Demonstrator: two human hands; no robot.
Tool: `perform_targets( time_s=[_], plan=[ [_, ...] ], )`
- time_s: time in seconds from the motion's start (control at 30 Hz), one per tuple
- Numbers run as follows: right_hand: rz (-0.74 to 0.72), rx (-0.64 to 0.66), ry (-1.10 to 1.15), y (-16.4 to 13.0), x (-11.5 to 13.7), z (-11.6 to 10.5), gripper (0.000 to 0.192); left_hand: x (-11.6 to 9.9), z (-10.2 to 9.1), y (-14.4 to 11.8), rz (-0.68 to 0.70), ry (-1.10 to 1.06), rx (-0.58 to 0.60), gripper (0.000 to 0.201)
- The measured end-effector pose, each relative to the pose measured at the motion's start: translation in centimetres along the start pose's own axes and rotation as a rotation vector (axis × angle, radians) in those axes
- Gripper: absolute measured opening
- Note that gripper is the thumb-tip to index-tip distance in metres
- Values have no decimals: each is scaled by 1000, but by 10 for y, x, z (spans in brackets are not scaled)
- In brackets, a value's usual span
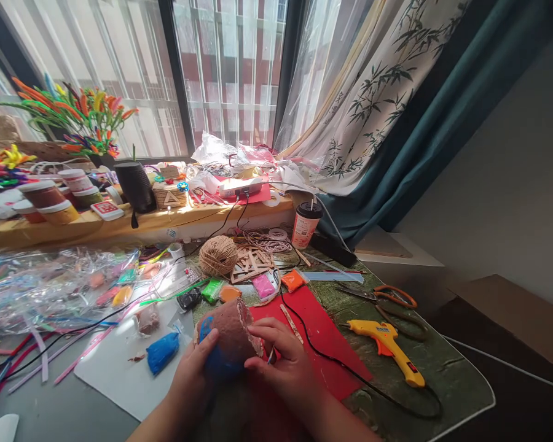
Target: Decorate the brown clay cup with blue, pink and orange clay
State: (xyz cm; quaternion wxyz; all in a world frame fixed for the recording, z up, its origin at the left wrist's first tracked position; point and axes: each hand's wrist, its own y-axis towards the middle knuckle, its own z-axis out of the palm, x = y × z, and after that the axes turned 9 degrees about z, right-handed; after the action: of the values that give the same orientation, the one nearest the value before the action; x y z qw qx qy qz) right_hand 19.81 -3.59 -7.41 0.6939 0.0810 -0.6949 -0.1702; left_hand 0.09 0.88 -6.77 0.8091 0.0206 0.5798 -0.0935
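Note:
Both hands hold a brown, rounded clay-covered object [234, 331] with a blue patch on its near left side, low in the middle of the view. My left hand [191, 380] cups it from the left, thumb on the blue patch. My right hand [286, 362] grips its right rim with the fingers, and a small dark thing shows between those fingers. Under the hands lies a red sheet [322, 337] on a green mat [442, 368].
A yellow glue gun [389, 350] with a black cord lies to the right, scissors [387, 298] beyond it. A twine ball [218, 256], wooden sticks, small clay bags, a blue clay lump [162, 352] on a white board and a paper cup [305, 224] crowd the table.

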Motion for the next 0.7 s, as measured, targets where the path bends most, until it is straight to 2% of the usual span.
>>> perform_targets(
  time_s=[0.07, 0.17, 0.33, 0.47, 0.53, 0.63, 0.7],
  plan=[
    [-55, 11, -17, 0, -2, 0, 46, -5, 5, -1, -19, -27, -40, 47],
    [-73, 7, -50, -1, -3, 0, 45, -12, 13, -1, -65, -64, -78, 53],
    [-81, -36, -102, -2, -1, 5, 41, -13, 12, 1, -80, -83, -68, 61],
    [-33, -58, -136, -3, -1, 4, 39, -8, 6, 3, -51, 0, -41, 71],
    [9, -46, -146, -3, -2, 3, 46, -7, 4, 4, -59, 11, -30, 72],
    [49, -8, -133, -4, -6, 3, 58, -5, 2, 4, -63, -58, -3, 75],
    [78, -12, -134, -4, -9, 4, 57, -3, 1, 4, -67, -156, 50, 78]
  ],
)
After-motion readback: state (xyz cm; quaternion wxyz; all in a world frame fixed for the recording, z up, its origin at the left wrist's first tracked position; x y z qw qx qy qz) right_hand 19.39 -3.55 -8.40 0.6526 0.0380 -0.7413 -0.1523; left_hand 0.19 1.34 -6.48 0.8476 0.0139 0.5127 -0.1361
